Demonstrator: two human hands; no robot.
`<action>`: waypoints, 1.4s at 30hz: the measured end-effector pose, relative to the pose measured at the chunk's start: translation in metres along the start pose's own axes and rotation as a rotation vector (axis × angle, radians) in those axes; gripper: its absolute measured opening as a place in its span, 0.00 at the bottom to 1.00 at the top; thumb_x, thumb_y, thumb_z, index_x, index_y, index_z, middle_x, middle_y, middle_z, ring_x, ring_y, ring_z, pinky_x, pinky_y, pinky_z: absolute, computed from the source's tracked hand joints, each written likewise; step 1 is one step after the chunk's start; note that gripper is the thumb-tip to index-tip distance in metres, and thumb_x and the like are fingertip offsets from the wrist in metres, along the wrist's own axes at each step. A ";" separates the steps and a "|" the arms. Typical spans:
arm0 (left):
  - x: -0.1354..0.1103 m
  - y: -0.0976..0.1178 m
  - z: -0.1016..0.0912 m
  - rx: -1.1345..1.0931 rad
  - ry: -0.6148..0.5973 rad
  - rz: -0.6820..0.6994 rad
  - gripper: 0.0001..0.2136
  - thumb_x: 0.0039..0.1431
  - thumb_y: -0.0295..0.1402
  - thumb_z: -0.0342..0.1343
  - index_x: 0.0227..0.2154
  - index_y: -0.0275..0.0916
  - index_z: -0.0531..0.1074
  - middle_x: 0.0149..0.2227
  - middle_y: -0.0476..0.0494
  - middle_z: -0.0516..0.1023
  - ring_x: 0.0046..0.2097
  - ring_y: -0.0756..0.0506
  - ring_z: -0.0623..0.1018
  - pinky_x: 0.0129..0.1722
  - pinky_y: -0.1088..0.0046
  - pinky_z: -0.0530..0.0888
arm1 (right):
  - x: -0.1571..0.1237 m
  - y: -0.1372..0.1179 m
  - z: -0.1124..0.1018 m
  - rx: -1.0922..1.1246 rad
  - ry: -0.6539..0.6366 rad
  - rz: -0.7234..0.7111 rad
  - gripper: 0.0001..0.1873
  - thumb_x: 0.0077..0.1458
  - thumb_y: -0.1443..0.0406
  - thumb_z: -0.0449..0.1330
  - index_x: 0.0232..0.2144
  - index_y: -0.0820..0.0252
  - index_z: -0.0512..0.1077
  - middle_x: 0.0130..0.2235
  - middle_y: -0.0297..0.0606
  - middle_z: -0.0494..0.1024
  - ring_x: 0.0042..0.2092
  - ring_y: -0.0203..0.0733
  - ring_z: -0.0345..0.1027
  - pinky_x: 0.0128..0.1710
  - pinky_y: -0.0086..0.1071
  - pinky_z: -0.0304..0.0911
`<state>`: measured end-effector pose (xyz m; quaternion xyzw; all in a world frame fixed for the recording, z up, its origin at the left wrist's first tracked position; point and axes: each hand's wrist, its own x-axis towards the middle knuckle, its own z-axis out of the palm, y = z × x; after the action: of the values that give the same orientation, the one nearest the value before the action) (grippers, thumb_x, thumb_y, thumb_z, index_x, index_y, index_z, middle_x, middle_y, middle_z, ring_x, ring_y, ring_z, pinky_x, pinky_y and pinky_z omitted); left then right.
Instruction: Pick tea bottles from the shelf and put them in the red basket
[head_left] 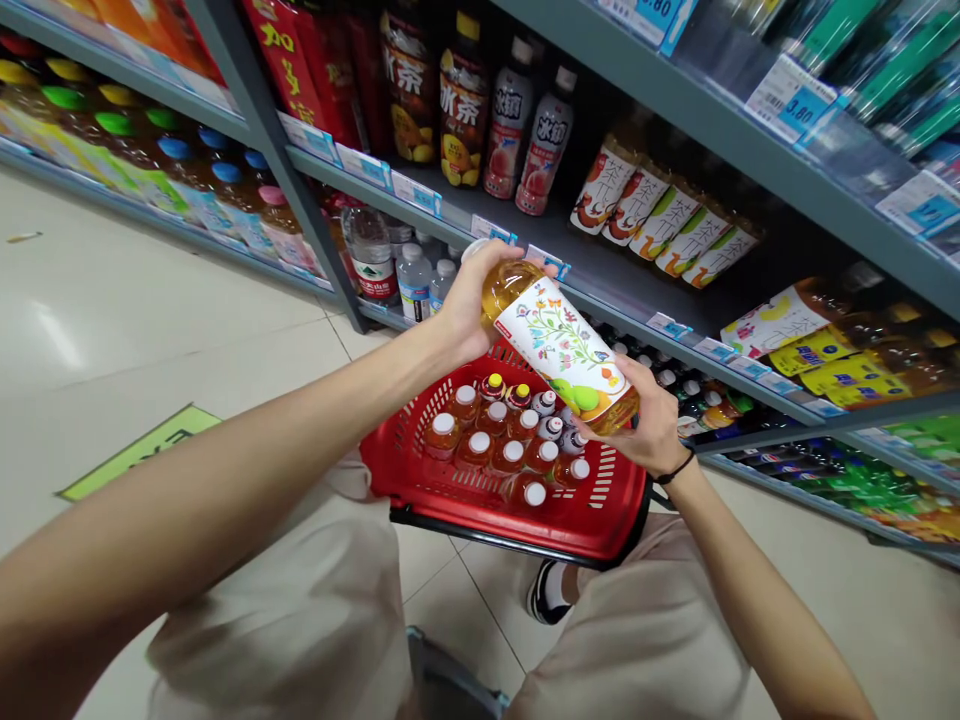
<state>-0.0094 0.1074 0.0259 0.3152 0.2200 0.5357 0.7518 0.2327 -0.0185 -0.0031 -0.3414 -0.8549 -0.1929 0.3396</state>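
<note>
You are holding the clear plastic bottle of amber tea with the white flowered label (559, 345) directly above the red plastic shopping basket (600, 530), lying almost on its side, its neck end pointing up and away from the basket and its base dipping toward the basket's far right corner. You are gripping it only at its two ends, which seems to be why the label is facing up at you with nothing covering it.

Your left hand (461, 315) is curling round the neck end, fingers wrapped over the top and hiding the cap. Your right hand (649, 435) is cupping the base from below, fingers closed against the bottom edge, a thin black band (679, 468) sitting on that wrist. Both forearms are reaching forward and converging over the basket, the left one stretched long and nearly straight, the right one bent more steeply upward.

The basket is resting against your legs in the pale trousers (315, 600) and is carrying rows of small white-capped bottles (510, 440) standing upright, packed close so they are propping each other. Beyond the basket, the grey metal shelf (600, 275) is showing drinks behind price tags, with similar tea bottles lying tilted to the basket's upper right. The pale tiled floor (150, 320) is spreading out left of the basket.
</note>
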 end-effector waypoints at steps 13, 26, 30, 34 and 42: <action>-0.003 0.001 -0.002 0.062 0.003 0.013 0.12 0.51 0.41 0.61 0.34 0.40 0.76 0.39 0.43 0.84 0.47 0.39 0.83 0.53 0.58 0.78 | 0.000 -0.003 0.001 -0.018 -0.032 0.000 0.50 0.53 0.52 0.74 0.69 0.59 0.55 0.56 0.56 0.77 0.55 0.60 0.77 0.49 0.48 0.79; -0.002 -0.001 -0.004 0.034 0.032 -0.011 0.13 0.46 0.41 0.66 0.34 0.42 0.75 0.37 0.42 0.84 0.47 0.38 0.83 0.54 0.60 0.77 | -0.007 -0.008 0.009 0.007 -0.096 0.058 0.53 0.53 0.49 0.73 0.70 0.61 0.54 0.57 0.56 0.76 0.55 0.58 0.76 0.49 0.45 0.79; -0.002 -0.002 -0.006 0.018 0.035 -0.025 0.13 0.45 0.39 0.66 0.33 0.41 0.75 0.37 0.42 0.83 0.48 0.38 0.82 0.54 0.60 0.77 | -0.008 -0.010 0.008 -0.029 -0.144 0.064 0.53 0.55 0.50 0.71 0.73 0.61 0.51 0.61 0.57 0.73 0.56 0.58 0.75 0.49 0.45 0.78; -0.004 -0.003 -0.005 0.025 0.069 -0.008 0.13 0.46 0.40 0.66 0.32 0.39 0.74 0.38 0.40 0.83 0.50 0.36 0.81 0.53 0.59 0.76 | -0.009 -0.015 0.009 0.040 -0.142 0.114 0.54 0.54 0.52 0.72 0.74 0.59 0.54 0.63 0.55 0.71 0.58 0.57 0.74 0.53 0.45 0.77; -0.007 -0.002 -0.003 0.036 0.095 0.003 0.11 0.49 0.40 0.64 0.32 0.39 0.74 0.41 0.39 0.83 0.51 0.36 0.80 0.54 0.57 0.77 | -0.002 -0.043 0.019 0.929 0.022 0.820 0.42 0.54 0.52 0.70 0.66 0.58 0.65 0.62 0.50 0.74 0.57 0.56 0.75 0.53 0.46 0.76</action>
<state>-0.0123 0.1009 0.0222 0.3032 0.2645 0.5471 0.7340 0.1943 -0.0389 -0.0225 -0.4566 -0.6453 0.3419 0.5082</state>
